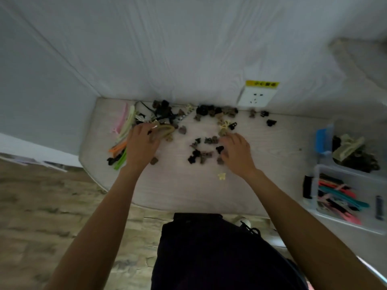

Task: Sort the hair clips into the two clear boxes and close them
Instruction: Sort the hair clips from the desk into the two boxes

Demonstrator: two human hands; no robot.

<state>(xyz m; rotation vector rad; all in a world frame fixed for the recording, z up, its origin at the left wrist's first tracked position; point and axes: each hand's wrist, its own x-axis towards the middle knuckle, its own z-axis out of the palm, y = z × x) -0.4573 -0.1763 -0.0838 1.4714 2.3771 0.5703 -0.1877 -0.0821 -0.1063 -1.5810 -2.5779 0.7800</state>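
Small dark and brown claw clips (204, 152) lie scattered mid-table, and more are heaped along the wall (215, 111). Long flat clips (123, 135) in pink, green and orange lie at the left. My left hand (142, 146) grips a large tan claw clip (166, 129) beside that pile. My right hand (237, 150) hovers over the small clips with fingers spread, touching some of them. At the right stand two clear boxes. The far box (343, 126) holds claw clips and the near box (356, 223) holds long flat clips. Both are uncovered. The picture is blurred.
A cream mini clip (221, 176) lies alone near my right wrist. A wall socket (256, 97) with a yellow label sits above the table's back edge. The rounded table edge (92, 172) drops to a stone-pattern floor on the left.
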